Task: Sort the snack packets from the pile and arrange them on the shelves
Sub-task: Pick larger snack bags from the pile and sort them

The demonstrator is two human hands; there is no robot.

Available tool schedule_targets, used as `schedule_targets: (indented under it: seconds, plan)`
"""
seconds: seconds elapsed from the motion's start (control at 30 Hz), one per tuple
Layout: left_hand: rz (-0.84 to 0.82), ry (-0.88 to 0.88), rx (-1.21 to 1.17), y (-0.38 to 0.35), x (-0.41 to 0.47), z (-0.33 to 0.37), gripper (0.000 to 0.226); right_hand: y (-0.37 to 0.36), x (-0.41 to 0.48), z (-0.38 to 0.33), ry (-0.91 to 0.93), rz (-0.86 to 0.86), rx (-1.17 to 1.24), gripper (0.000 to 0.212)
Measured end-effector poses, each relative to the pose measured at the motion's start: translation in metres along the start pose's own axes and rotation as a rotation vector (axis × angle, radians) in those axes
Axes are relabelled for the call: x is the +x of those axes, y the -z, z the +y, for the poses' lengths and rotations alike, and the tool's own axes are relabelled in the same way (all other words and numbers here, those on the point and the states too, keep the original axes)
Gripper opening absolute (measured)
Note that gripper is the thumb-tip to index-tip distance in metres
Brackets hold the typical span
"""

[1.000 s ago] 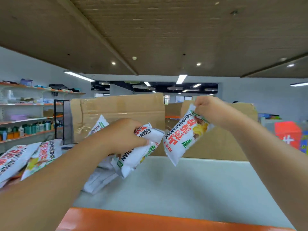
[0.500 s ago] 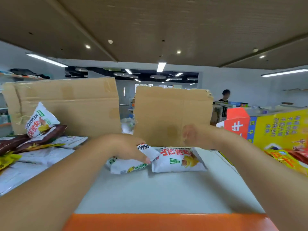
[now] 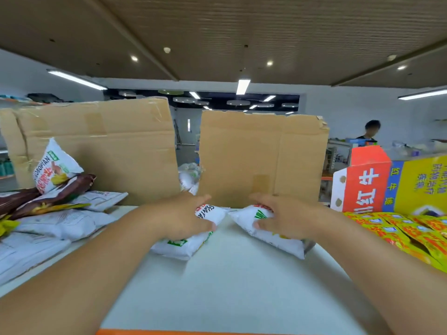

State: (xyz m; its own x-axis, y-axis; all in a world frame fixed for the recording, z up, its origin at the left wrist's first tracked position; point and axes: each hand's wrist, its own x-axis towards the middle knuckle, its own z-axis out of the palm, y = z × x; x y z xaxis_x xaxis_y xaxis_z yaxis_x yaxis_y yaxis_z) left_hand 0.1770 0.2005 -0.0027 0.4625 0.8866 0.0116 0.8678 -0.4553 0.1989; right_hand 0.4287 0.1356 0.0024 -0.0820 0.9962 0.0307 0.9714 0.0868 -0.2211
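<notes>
White shelf board (image 3: 229,286), edged in orange at the near side, fills the lower middle of the view. Two sheets of brown cardboard are propped upright at its back: a wider sheet (image 3: 108,146) on the left and a torn-edged sheet (image 3: 261,153) on the right, with a narrow gap between them.

Near the foot of that gap, a stack of white packets (image 3: 205,212) is gripped by the left hand (image 3: 183,218); the fingers are curled over the top and the thumb is pressed against the near side. Just beside it, a single white packet (image 3: 278,240) is grasped by the right hand (image 3: 287,218), with fingers bent over it and the thumb tucked at its near edge. Both lots are lying on the board, and their inner ends are almost touching.

On the left, a loose pile of pale packets (image 3: 60,223) is seen, with brown packets (image 3: 48,197) laid across it and one white printed packet (image 3: 55,165) leaning against the wider cardboard. On the right, yellow packets (image 3: 399,228) are spread in front of a red and yellow carton (image 3: 399,184). A person (image 3: 370,129) is visible far behind the carton.
</notes>
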Motion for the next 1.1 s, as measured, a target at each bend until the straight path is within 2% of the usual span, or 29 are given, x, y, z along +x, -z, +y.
schedule_targets:
  seconds: [0.07,0.13,0.27,0.33,0.4,0.47,0.53,0.6,0.7,0.83,1.03,1.1]
  plan:
    - [0.045,-0.084,-0.002,-0.001,-0.006,0.007,0.086,-0.005,0.002,0.002,0.046,-0.006,-0.011,0.063]
    - [0.039,-0.114,-0.033,-0.001,-0.01,0.011,0.09,-0.008,0.005,0.003,0.079,-0.023,-0.06,0.065]
    - [-0.149,-0.137,0.086,-0.007,-0.011,0.018,0.093,-0.013,0.006,-0.001,0.067,-0.137,-0.126,0.082]
    - [-0.182,-0.129,0.141,-0.01,-0.01,0.021,0.099,-0.013,0.007,-0.002,0.052,-0.167,-0.131,0.087]
    - [-0.175,-0.13,0.134,-0.008,-0.011,0.022,0.097,-0.012,0.009,-0.002,0.036,-0.167,-0.124,0.088]
    - [-0.15,-0.148,0.047,-0.005,-0.012,0.016,0.086,-0.012,0.009,0.0,0.016,-0.144,-0.123,0.087]
    - [-0.097,-0.108,-0.031,0.0,-0.014,0.005,0.084,-0.012,0.007,0.004,0.009,-0.117,-0.113,0.089]
    - [-0.037,-0.033,-0.041,0.006,-0.014,-0.005,0.093,-0.009,0.004,0.008,0.0,-0.099,-0.077,0.094]
    - [-0.037,0.041,-0.041,0.013,-0.015,-0.009,0.095,-0.004,-0.001,0.015,-0.022,-0.076,-0.005,0.096]
    - [-0.061,-0.027,-0.012,0.018,-0.019,-0.01,0.076,0.001,-0.005,0.017,-0.03,-0.086,0.023,0.094]
    - [-0.085,-0.046,0.002,0.021,-0.016,-0.019,0.028,0.006,-0.008,0.014,-0.078,-0.071,0.028,0.087]
    - [-0.091,-0.043,-0.012,0.021,-0.018,-0.019,0.033,0.005,-0.009,0.014,-0.095,-0.063,-0.001,0.085]
